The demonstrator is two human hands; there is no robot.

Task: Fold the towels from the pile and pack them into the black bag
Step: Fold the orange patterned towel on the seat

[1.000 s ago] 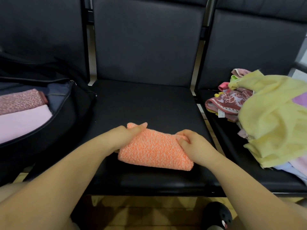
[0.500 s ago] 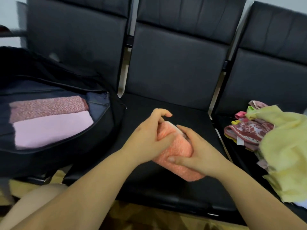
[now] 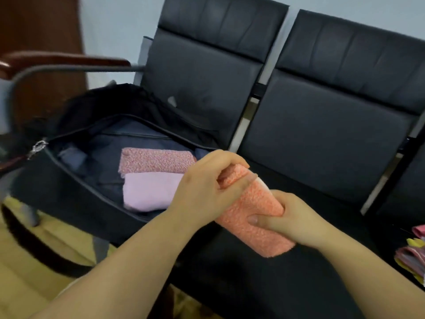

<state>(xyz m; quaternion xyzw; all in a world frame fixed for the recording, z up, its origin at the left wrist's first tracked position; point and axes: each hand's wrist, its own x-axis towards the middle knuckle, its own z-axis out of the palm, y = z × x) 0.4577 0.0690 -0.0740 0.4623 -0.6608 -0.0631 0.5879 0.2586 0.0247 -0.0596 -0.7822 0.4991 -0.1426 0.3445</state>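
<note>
**Folded orange towel lifted toward open bag**

Both hands have carried the orange towel [image 3: 253, 215] up off the middle seat and leftward since half a second ago, when the bundle was low over the cushion; a second ago it lay flat there under both hands. The view has swung left with it, so the black bag [image 3: 76, 199] now fills the left of the frame and the pile of unfolded towels [image 3: 411, 254] is only a sliver at the right edge.

The left hand [image 3: 207, 194] curls over the towel's far end, and the right hand [image 3: 296, 222] clamps the near half, thumb pressed on top. The hands sit close together on the one bundle, held just beside the bag's open mouth.

Inside the bag, a speckled pink towel [image 3: 156, 161] and a pale pink towel [image 3: 149, 192] lie side by side and touching, near the right-hand end of the compartment. Bare lining shows to their left.

To land the bundle neatly, it seems best to keep both ends pinched so the layers do not spring open, lower it flat rather than drop it, and lay it on or alongside the two towels already packed. The soft terry will likely slump if one hand lets go early.

Black padded bench seats [image 3: 322, 146] run across the frame against a pale wall. A wooden-topped armrest [image 3: 69, 59] curves at the upper left, and yellowish flooring shows below the bag.
</note>
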